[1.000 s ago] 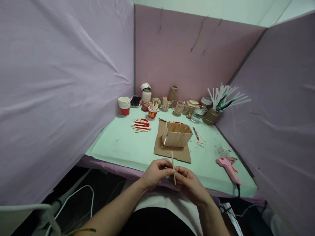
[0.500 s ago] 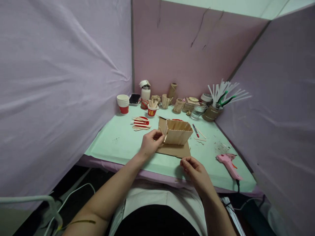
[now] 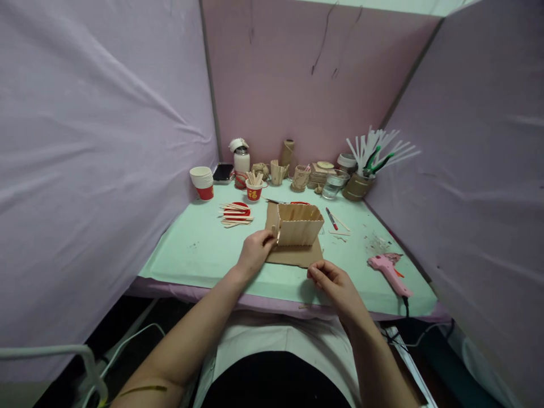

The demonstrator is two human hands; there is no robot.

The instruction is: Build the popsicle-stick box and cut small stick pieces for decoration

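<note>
An open box of pale craft sticks (image 3: pixel 301 233) stands on a piece of brown cardboard (image 3: pixel 293 258). At the box's left end, my left hand (image 3: pixel 256 252) pinches a short upright craft stick (image 3: pixel 274 230) close against the edge. My right hand (image 3: pixel 334 279) hovers by the cardboard's front right corner, thumb and fingertips pressed together. Whatever may be between those fingertips is too small to make out. Loose craft sticks (image 3: pixel 233 216) lie across a red disc left of the box.
A pink glue gun (image 3: pixel 390 274) lies at the right. Behind the box are a red cup of sticks (image 3: pixel 254 191), stacked paper cups (image 3: pixel 202 182), a glass of water (image 3: pixel 334 185) and a holder with white sticks and green-handled pliers (image 3: pixel 359 186). A marker (image 3: pixel 331 219) lies right of the box.
The view has turned slightly, so the tabletop things sit further left in the picture. My left hand stays at the box's left end, its fingers lower and closer in. My right hand has barely moved.
</note>
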